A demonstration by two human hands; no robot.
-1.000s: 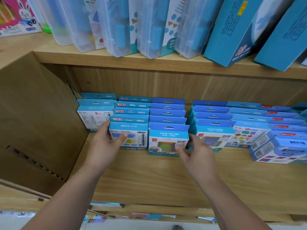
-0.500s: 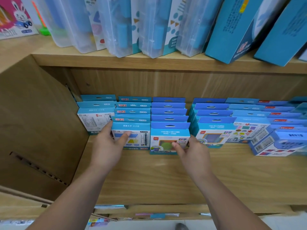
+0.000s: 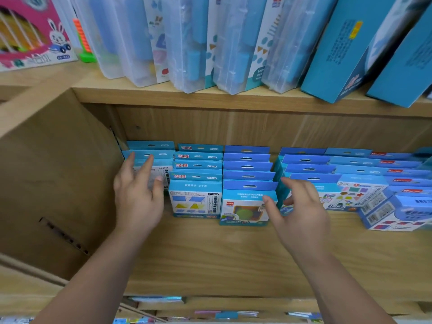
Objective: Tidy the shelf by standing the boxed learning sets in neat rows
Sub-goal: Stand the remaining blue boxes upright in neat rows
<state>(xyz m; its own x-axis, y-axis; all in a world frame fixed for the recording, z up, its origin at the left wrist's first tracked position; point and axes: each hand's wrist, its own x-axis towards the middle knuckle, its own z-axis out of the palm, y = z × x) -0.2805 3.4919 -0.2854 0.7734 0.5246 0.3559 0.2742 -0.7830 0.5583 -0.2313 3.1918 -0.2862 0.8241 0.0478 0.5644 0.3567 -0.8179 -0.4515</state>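
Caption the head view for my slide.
On a wooden shelf, left hand on the leftmost row of blue cardboard boxed sets, right hand open by the fourth row.

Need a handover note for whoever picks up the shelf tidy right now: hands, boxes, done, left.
Left hand: open, fingers laid flat on the front box of the leftmost row.
Right hand: open, fingers spread at the gap between the third row and the fourth row; contact unclear.
Done: the rows at the left of the lower shelf stand upright, front to back.
Left: the third row's front box sits forward of its neighbours; the boxes at the right end sit askew and need squaring.
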